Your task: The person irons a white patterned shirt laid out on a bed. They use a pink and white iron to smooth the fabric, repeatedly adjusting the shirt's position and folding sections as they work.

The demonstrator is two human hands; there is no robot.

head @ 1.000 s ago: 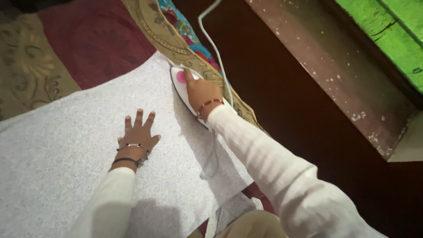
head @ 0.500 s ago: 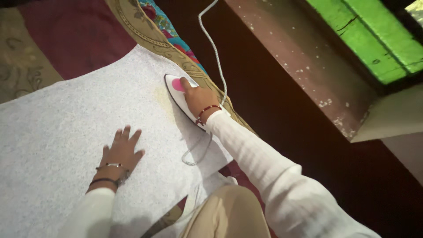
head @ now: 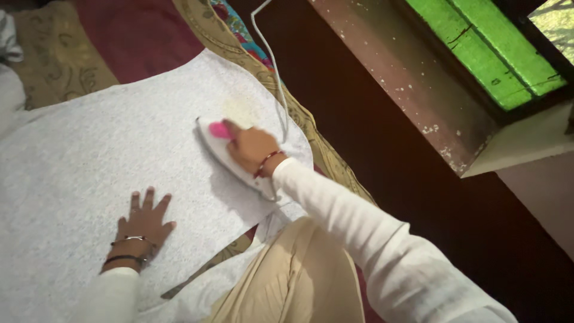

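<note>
A pale grey speckled cloth (head: 89,155) lies spread flat over a patterned bedcover. My right hand (head: 250,148) grips the handle of a white clothes iron (head: 222,149) with a pink dial, resting on the cloth near its right edge. The iron's white cord (head: 272,57) runs up and away from it. My left hand (head: 142,224) lies flat on the cloth with fingers spread, to the lower left of the iron. Both wrists wear bracelets.
A maroon and tan patterned bedcover (head: 137,36) lies under the cloth. Dark floor runs along the right, beside a stained reddish ledge (head: 394,78) and a green painted frame (head: 478,48). My tan trouser knee (head: 299,275) is at the bottom.
My right hand has drawn the iron back along the cloth toward me and to the left. My left hand stayed flat on the cloth. The camera view shifted.
</note>
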